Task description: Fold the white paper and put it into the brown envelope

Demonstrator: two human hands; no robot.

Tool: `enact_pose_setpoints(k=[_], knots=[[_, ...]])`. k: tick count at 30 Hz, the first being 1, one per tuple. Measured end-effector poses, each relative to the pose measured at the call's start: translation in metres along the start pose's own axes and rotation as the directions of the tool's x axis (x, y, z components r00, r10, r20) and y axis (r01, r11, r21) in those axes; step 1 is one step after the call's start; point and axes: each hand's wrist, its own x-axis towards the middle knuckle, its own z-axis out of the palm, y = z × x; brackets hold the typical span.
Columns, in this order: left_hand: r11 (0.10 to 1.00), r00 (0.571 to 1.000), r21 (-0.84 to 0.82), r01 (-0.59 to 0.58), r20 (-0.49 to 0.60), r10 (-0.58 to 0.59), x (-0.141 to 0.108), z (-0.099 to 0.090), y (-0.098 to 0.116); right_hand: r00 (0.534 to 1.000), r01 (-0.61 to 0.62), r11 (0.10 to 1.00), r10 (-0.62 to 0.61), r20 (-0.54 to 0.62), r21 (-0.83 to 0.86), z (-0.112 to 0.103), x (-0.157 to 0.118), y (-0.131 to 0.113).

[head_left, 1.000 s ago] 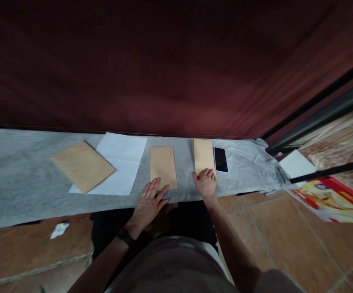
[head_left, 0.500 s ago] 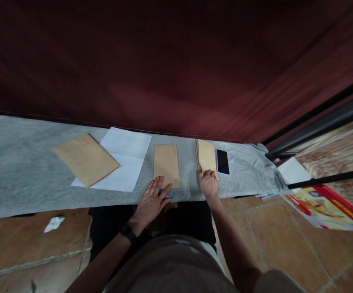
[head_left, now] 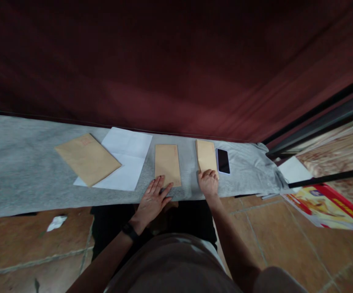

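Note:
A single brown envelope (head_left: 167, 160) lies upright in front of me, with small red print near its upper right corner. My left hand (head_left: 153, 197) rests flat at its lower left, fingers spread and fingertips on the paper. To the right is a small stack of brown envelopes (head_left: 206, 154), its left edges slightly uneven. My right hand (head_left: 209, 182) has its fingers curled over the lower end of this stack, and the thumb is at the left edge. A dark-screened phone (head_left: 223, 161) lies just right of the stack.
A larger brown envelope (head_left: 87, 158) lies tilted over creased white paper (head_left: 130, 150) on the left. Grey cloth (head_left: 17, 162) covers the narrow table, with a dark red curtain (head_left: 176, 81) behind. A red-and-yellow box (head_left: 329, 205) stands low at the right.
The stack under my right hand looks slightly flatter and closer together at its top left. Both hands stay almost in place; the whole view has shifted very little.

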Motion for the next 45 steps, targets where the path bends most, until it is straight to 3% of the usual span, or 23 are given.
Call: enact_pose_setpoints(k=[3, 11, 13, 15, 18, 20, 24, 31, 37, 41, 45], knots=[[1.0, 1.0, 0.0, -0.006, 0.004, 0.006, 0.0, 0.001, 0.0, 0.998, -0.058, 0.998, 0.058, -0.039, -0.02, 0.0, -0.005, -0.003], [1.0, 1.0, 0.013, -0.009, 0.021, 0.009, 0.003, -0.002, 0.003, 0.993, -0.041, 0.994, 0.051, -0.108, 0.099, -0.002, -0.015, -0.007], [1.0, 1.0, 0.018, -0.009, 0.024, 0.009, 0.003, -0.003, 0.004, 0.99, 0.058, 0.983, -0.035, -0.134, 0.172, -0.006, -0.021, -0.019], [1.0, 0.999, 0.023, -0.011, 0.03, 0.01, 0.003, -0.004, 0.005, 0.969, 0.242, 0.935, -0.219, -0.114, 0.259, -0.011, -0.033, -0.038], [1.0, 0.999, 0.027, -0.01, 0.047, 0.009, 0.002, -0.005, 0.005, 0.861, 0.486, 0.785, -0.506, -0.054, 0.384, -0.014, -0.057, -0.067], [0.999, 0.998, 0.034, -0.007, 0.057, 0.005, 0.001, -0.005, 0.005, 0.821, 0.533, 0.741, -0.57, -0.039, 0.408, -0.014, -0.071, -0.078], [0.998, 0.998, 0.064, 0.001, 0.065, -0.006, -0.002, -0.006, 0.005, 0.846, 0.499, 0.773, -0.532, -0.028, 0.391, -0.011, -0.079, -0.072], [0.998, 0.997, 0.06, 0.03, 0.073, -0.034, -0.013, -0.007, -0.002, 0.848, 0.492, 0.787, -0.53, -0.002, 0.371, -0.008, -0.074, -0.05], [0.99, 0.992, 0.098, 0.106, 0.061, -0.112, -0.009, -0.007, 0.012, 0.865, 0.464, 0.798, -0.502, -0.001, 0.385, -0.017, -0.076, -0.062], [0.994, 0.992, 0.088, 0.071, 0.098, -0.08, -0.003, -0.007, 0.024, 0.85, 0.479, 0.772, -0.527, 0.0, 0.418, -0.018, -0.078, -0.07], [0.994, 0.991, 0.087, 0.072, 0.107, -0.081, -0.007, -0.009, 0.02, 0.867, 0.455, 0.793, -0.498, 0.002, 0.404, -0.014, -0.077, -0.064]])
